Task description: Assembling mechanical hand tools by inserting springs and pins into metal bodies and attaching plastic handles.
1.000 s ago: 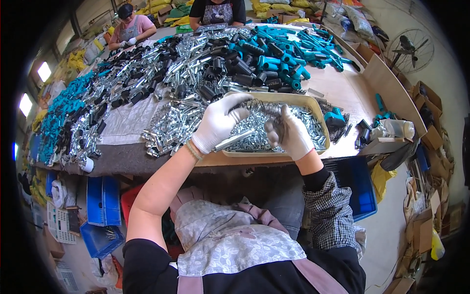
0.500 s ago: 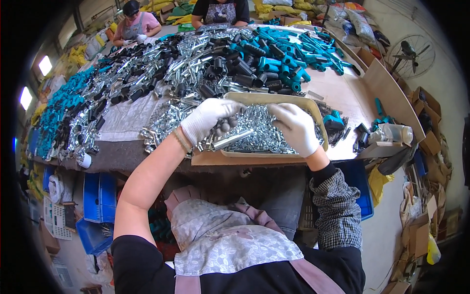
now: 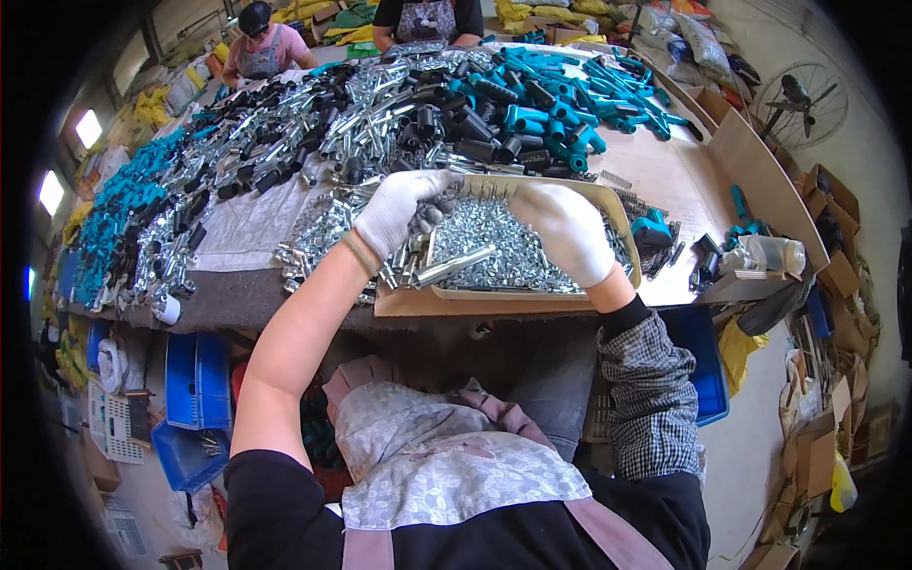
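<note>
My left hand, in a white glove with a darkened palm side, is curled shut above the left edge of a beige tray. Its thumb and forefinger point right and pinch something too small or hidden to name. Across from it, my right hand hangs over the tray, also gloved in white; motion smears its fingers. Small silver metal parts fill the tray. A shiny metal tube lies slantwise at the tray's front left corner, just below my left hand.
Behind the tray rise heaped metal tubes, black sleeves and teal plastic parts. Springs and a teal piece lie to its right. Two people sit at the table's far side. Blue bins stand below left.
My right hand has shifted slightly left, its fingers now tilted down and blurred. The left hand has moved up a little, still curled. The far-left person's head has lowered.
</note>
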